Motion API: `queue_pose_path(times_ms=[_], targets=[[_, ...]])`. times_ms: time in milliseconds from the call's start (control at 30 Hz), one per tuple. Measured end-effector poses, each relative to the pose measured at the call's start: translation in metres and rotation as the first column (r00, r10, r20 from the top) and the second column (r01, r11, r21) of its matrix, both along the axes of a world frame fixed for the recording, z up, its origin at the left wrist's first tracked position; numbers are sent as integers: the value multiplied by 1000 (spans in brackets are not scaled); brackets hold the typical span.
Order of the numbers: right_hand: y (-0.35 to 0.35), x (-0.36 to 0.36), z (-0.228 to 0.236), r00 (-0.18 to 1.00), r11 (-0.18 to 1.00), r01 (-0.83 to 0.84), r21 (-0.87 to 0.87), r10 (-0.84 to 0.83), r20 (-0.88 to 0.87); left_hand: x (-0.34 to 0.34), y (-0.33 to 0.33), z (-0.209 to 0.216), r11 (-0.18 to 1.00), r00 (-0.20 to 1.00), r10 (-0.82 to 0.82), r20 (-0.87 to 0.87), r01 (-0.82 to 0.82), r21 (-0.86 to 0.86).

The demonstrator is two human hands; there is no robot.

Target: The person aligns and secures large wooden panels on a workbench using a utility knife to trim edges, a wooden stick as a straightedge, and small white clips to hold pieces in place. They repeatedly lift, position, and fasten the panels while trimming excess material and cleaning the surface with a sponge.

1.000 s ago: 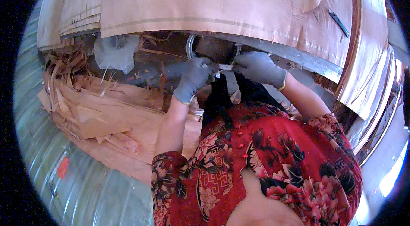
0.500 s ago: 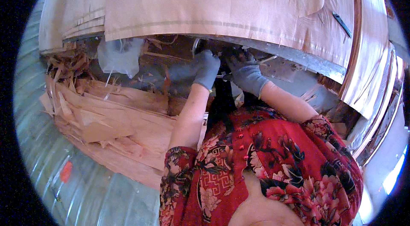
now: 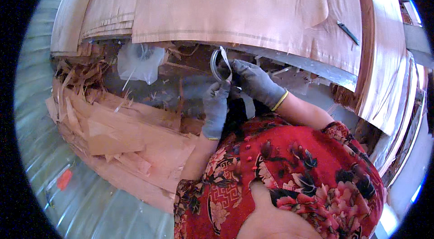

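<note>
Round silvery ring (image 3: pixel 214 65) is gripped by L grey-gloved hand (image 3: pixel 215 109); R grey-gloved hand (image 3: pixel 261 84): finger state unclear; ring poss. dropped if grip's loosened.

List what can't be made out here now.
Head view:
- Round band, lower end: hidden by left hand.
- Right hand, fingertips: too dark, blurred.
- Whether cloudy plastic holds anything: too hazy.
- Wood sheet, far end: cut off by top edge.
- Slim dark tool, exact kind: too small.

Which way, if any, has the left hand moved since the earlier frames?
Yes: the left hand moved toward the red shirt, farther from the wood sheet.
</note>
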State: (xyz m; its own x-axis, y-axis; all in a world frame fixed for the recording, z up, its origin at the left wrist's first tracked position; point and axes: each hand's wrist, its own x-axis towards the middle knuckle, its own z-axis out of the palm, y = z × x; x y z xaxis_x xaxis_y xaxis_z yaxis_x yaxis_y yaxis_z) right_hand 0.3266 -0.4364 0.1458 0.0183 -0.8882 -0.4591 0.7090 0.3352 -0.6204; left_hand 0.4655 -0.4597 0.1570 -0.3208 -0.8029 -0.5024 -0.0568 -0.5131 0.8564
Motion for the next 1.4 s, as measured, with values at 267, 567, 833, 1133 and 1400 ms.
queue_pose_path(times_ms=[267,567,833,1133,1400], targets=[[12,-12,12,994,987,67,149,-79,77,11,24,-38,964,957,-177,-230,216,156],[9,6,-1,621,998,27,-60,-64,-781,59,-8,-18,959,969,-234,79,243,-142],[10,19,34,298,982,-173,71,121,-947,7,-25,13,972,992,103,67,-86,-218],[58,-44,33,19,978,-208,-11,-7,-1000,2,-59,29,935,990,121,78,-87,-344],[26,-89,66,897,973,-182,-139,107,-430,-88,-38,72,864,908,-274,318,378,-333]])
